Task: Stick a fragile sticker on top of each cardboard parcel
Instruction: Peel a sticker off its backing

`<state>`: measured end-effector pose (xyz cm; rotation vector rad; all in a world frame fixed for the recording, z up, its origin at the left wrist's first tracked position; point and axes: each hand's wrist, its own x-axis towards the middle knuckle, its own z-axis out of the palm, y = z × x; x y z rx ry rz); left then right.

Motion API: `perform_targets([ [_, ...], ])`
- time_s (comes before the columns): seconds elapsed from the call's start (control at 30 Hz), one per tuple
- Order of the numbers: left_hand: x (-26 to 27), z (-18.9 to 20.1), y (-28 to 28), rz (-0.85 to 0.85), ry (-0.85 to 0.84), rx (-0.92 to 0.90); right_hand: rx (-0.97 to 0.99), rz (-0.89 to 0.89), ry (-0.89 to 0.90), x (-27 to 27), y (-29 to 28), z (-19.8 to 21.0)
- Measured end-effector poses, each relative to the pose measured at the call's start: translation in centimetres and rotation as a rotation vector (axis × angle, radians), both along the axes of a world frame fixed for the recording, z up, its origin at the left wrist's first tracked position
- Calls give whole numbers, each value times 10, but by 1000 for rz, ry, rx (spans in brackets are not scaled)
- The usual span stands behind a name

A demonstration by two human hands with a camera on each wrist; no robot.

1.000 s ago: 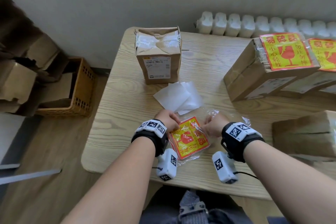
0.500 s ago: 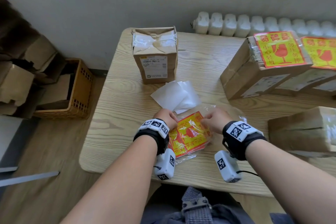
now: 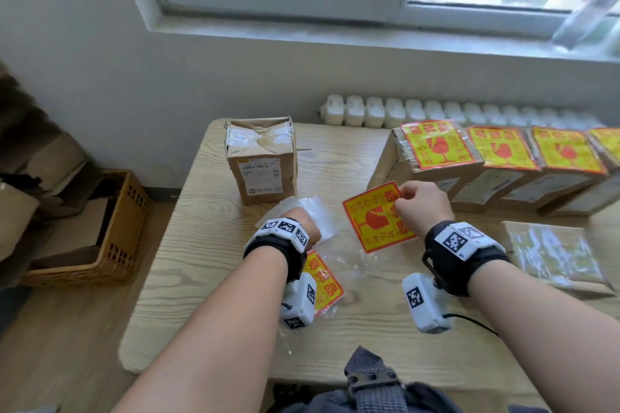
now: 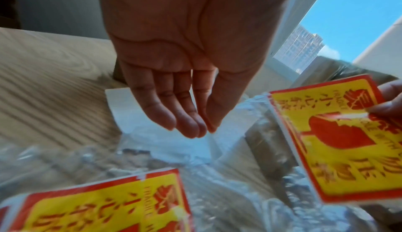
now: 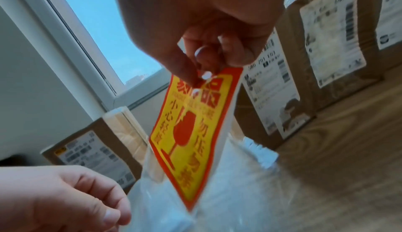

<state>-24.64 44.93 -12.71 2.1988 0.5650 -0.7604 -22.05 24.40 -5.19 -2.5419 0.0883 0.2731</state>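
Note:
My right hand (image 3: pixel 402 194) pinches the top corner of one yellow and red fragile sticker (image 3: pixel 375 218) and holds it tilted above the table; the right wrist view shows the same pinch (image 5: pixel 206 75) on the sticker (image 5: pixel 191 132). Relaxed and holding nothing, my left hand (image 3: pixel 303 223) hovers with its fingers (image 4: pixel 187 115) over white backing papers (image 4: pixel 165 142). The clear bag with the sticker stack (image 3: pixel 323 282) lies under my left wrist. A brown parcel (image 3: pixel 261 161) with no sticker stands at the back left. Several parcels (image 3: pixel 432 147) at the right carry stickers on top.
Another brown taped parcel (image 3: pixel 557 255) lies flat at the right, near my right wrist. A wicker basket (image 3: pixel 110 238) with cardboard sits on the floor to the left. A white radiator (image 3: pixel 402 112) and a window sill run behind the wooden table (image 3: pixel 188 265).
My right hand has drawn one sticker out of the bag and raised it to the right. My left hand let go of the bag and moved up over the white papers.

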Motion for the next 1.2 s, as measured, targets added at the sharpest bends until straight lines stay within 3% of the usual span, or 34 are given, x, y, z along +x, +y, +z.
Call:
perform_targets([
  [0.13, -5, 47, -2, 33, -5, -318, 96, -74, -123, 9, -4, 18],
  [0.23, -8, 65, -3, 0, -57, -429, 140, -68, -106, 10, -1, 20],
  [0.9, -8, 62, 6, 78, -37, -521, 108, -24, 2, 9, 15, 12],
  [1.1, -5, 68, 10, 146, -53, -595, -9, 61, -182, -2, 30, 15],
  [1.2, -4, 70, 11, 186, -76, -643, -74, 106, -185, -5, 36, 18],
])
